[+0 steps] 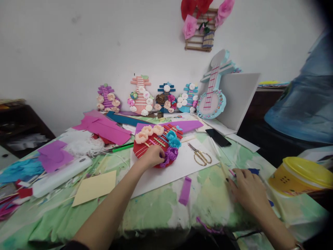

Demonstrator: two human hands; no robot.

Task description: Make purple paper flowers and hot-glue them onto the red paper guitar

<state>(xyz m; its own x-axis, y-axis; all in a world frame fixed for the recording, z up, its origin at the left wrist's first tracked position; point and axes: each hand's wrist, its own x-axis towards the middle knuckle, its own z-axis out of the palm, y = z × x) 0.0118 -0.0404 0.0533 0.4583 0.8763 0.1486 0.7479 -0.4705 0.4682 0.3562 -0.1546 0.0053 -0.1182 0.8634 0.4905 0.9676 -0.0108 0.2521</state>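
A red lute-shaped craft piece (pixel 140 150) with string lines and paper flowers lies on a white board (pixel 145 182). My left hand (pixel 155 155) reaches over its lower part, fingers closed at a purple paper flower (pixel 166 159) on the edge. Peach flowers (pixel 147 131) and blue flowers (pixel 174 139) sit farther up. At the right, my right hand (pixel 247 187) rests low over the table, fingers bent around a small pink piece (pixel 232 173) whose kind I cannot make out. Gold-handled scissors (pixel 200 155) lie on the board; a purple paper strip (pixel 185 191) is in front.
Several finished lute crafts (pixel 140 97) lean on the wall, beside a larger light-blue one (pixel 212 93). A black phone (pixel 218 137) and a yellow-lidded tub (pixel 301 177) are at the right. Pink sheets (pixel 104 126), a cream card (pixel 95 187) and paper scraps lie left.
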